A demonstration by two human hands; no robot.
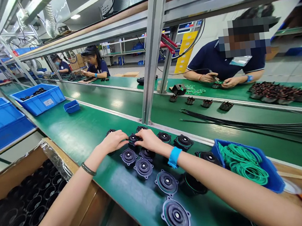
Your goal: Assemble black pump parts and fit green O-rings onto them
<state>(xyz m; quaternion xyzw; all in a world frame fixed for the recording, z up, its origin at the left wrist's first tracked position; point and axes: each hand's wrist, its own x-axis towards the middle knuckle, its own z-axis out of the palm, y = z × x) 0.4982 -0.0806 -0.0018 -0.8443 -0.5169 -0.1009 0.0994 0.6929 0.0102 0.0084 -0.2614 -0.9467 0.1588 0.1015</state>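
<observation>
My left hand [116,141] and my right hand [149,141] meet over the green bench. Between their fingertips is a small black round part [133,138] with a light centre, pinched from both sides. Around and below them stand several black round flanged parts with screw ears, such as one flanged part [144,168] just in front of my hands and a larger one [176,216] near the bench edge. Some carry a green ring. My right forearm hides part of the rows, and my fingers cover parts behind them.
A blue bin [275,175] of green rubber rings [244,164] stands at the right. A metal post [149,62] rises behind my hands. Black cables [222,120] lie beyond the rail. A cardboard box [87,198] of black cups sits lower left. A co-worker [205,62] works opposite.
</observation>
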